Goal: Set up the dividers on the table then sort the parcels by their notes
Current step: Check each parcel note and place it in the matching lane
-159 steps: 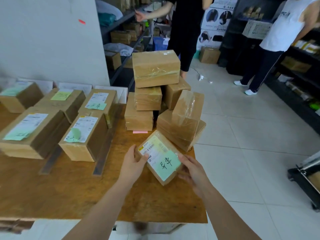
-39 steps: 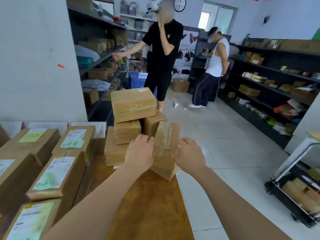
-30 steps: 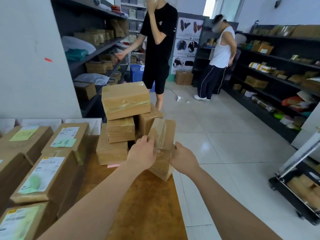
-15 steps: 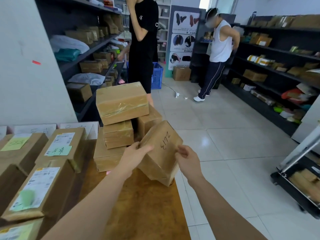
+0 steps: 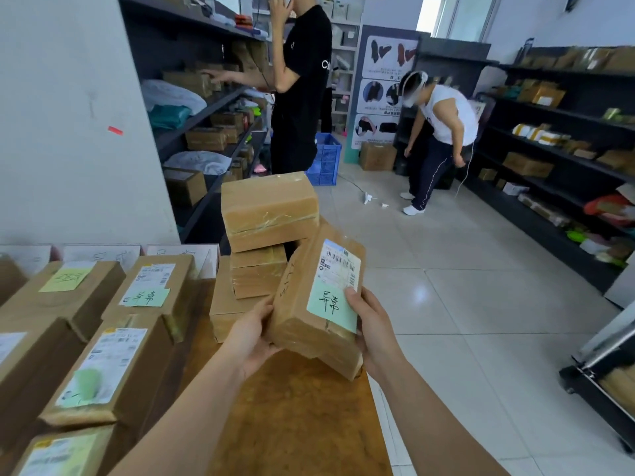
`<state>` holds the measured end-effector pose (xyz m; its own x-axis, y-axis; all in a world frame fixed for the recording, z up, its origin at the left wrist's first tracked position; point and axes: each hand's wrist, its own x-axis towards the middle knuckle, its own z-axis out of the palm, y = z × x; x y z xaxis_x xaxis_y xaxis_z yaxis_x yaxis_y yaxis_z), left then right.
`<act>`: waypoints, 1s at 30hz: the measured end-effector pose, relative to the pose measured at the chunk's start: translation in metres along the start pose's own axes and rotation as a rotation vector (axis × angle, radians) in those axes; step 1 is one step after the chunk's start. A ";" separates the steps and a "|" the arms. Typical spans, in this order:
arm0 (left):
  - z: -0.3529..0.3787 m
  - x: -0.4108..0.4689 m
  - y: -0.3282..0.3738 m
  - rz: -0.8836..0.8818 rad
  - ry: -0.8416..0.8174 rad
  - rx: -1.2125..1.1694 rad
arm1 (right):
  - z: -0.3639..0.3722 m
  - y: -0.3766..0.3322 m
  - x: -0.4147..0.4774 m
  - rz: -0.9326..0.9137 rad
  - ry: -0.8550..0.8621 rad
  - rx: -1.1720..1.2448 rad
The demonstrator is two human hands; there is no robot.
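Sorting's well underway here but not done. Rows of labelled parcels are already sitting across the left part of the tabletop, with white cards standing along its far edge, so I'm guessing the divider setup is finished. The unsorted stack is still piling up at the far right corner, at least four or five boxes, so there's plenty left. Right now the held parcel is hovering over the right edge of the tabletop, just in front of that stack. The left hand is cupping its lower left side with fingers curled underneath, and the right hand is gripping the right edge with the thumb lying on the green note. Compared with half a second ago, the box is getting rolled over: back then a plain face with a scrawled number was facing up, now the label and note are showing. The writing looks like it's matching the note on a sorted parcel near the far edge, so it's probably heading to that row.
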<state>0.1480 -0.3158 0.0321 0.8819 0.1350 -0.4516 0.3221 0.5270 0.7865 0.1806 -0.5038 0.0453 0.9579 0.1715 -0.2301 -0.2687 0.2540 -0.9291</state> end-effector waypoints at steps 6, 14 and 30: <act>0.006 -0.021 0.011 0.172 0.014 0.428 | 0.024 -0.004 -0.009 -0.117 -0.012 -0.034; -0.013 -0.053 0.016 0.242 -0.089 0.286 | 0.053 -0.001 -0.022 -0.227 -0.068 -0.163; -0.079 -0.108 0.033 0.411 0.132 0.114 | 0.130 0.027 -0.045 -0.156 -0.325 -0.228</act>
<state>0.0360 -0.2469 0.0736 0.8954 0.4240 -0.1357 -0.0040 0.3126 0.9499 0.1172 -0.3812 0.0684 0.8939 0.4481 -0.0129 -0.0594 0.0899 -0.9942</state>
